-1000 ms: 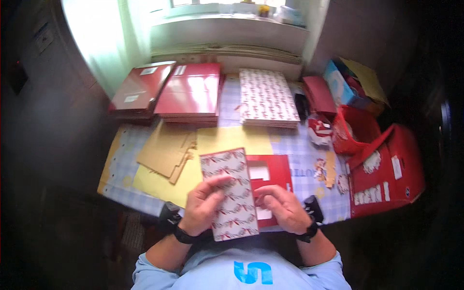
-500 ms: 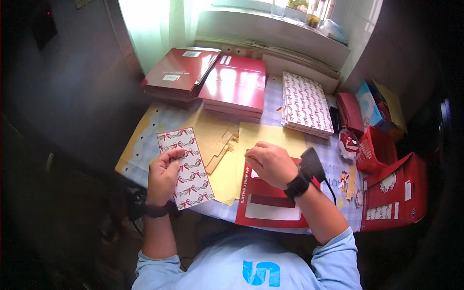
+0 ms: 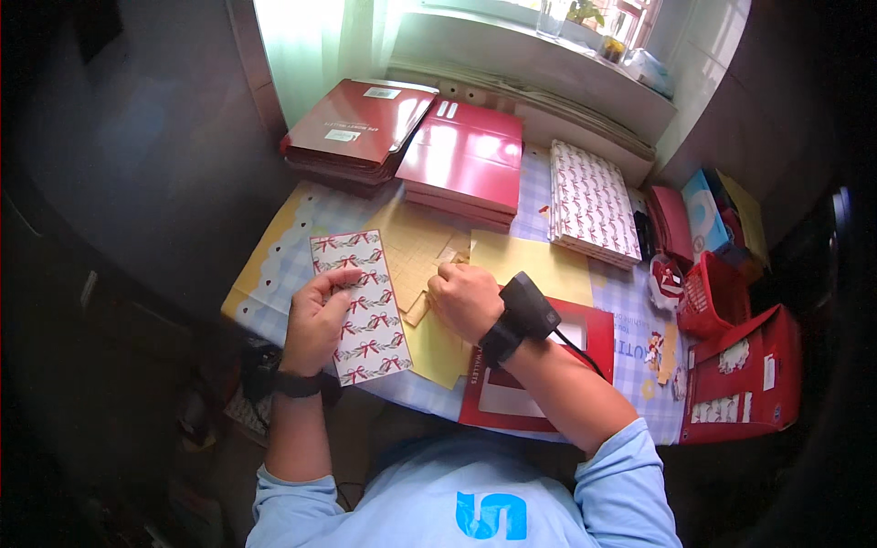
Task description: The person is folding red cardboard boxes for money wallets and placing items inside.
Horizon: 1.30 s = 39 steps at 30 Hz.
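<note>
My left hand (image 3: 318, 315) grips a long paper wallet (image 3: 370, 324) with a pattern of red bows and green sprigs, thumb and fingers on its left edge. Its lower end reaches past the table's front edge. My right hand (image 3: 464, 297) is closed in a pinch over the tan sheet of strips (image 3: 411, 242); what the fingertips hold, if anything, is hidden. Under my right forearm lies a red printed card (image 3: 594, 331) with white window areas. Yellow paper (image 3: 539, 260) lies behind it, and more yellow paper (image 3: 437, 356) shows between my hands.
Dark red folders (image 3: 338, 128) and glossy red card (image 3: 466, 160) are stacked at the back. A pile of bow-patterned card (image 3: 594, 201) stands back right. Along the right are a red basket (image 3: 708, 297), a clear-wrapped packet (image 3: 666, 281) and a red folder with cut-outs (image 3: 763, 365).
My right hand has moved left from over the red card to the tan strips. The left hand keeps its hold on the patterned wallet. The whole view has shifted slightly.
</note>
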Tool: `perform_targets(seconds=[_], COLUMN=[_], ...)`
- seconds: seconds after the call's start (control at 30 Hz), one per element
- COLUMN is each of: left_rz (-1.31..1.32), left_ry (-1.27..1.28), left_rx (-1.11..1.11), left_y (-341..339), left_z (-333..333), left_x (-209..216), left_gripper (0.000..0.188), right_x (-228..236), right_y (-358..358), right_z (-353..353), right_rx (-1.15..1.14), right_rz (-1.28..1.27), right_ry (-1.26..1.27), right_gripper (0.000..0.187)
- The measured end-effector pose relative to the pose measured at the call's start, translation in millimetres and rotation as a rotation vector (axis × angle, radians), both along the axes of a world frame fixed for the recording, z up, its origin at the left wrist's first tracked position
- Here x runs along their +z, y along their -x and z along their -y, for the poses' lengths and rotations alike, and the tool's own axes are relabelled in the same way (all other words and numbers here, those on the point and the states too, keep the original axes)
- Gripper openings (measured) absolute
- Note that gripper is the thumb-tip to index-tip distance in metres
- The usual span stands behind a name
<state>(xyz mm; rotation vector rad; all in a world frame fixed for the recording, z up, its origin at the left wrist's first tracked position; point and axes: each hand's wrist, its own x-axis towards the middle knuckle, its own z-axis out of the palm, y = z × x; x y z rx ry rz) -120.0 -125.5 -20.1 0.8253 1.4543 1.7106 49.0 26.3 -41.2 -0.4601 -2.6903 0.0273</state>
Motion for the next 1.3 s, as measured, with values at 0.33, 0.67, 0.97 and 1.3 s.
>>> perform_targets(seconds=[0.33, 0.67, 0.97, 1.3], left_rz=[-0.034, -0.093, -0.186, -0.2], left_ry=[0.01, 0.074, 0.097, 0.112], left_rx=[-0.161, -0.156, -0.15, -0.141], left_y=[0.7, 2.7, 3.6, 2.7], left_z=[-34.4, -37.7, -38.0, -38.4], left_x=[-15.4, -21.8, -22.9, -22.6], left_gripper=[0.028, 0.029, 0.03, 0.03], right_x=[-0.6, -2.6, 0.5, -0.9], right_y=[5.9, 4.2, 7.4, 1.5], right_z=[9.0, 3.3, 7.0, 0.6], right_rx=[-0.033, -0.027, -0.063, -0.049], right_rz=[0.08, 0.046, 0.032, -0.07], right_ry=[-0.162, -0.049, -0.1, 0.035], right_gripper=[0.006, 0.01, 0.01, 0.009])
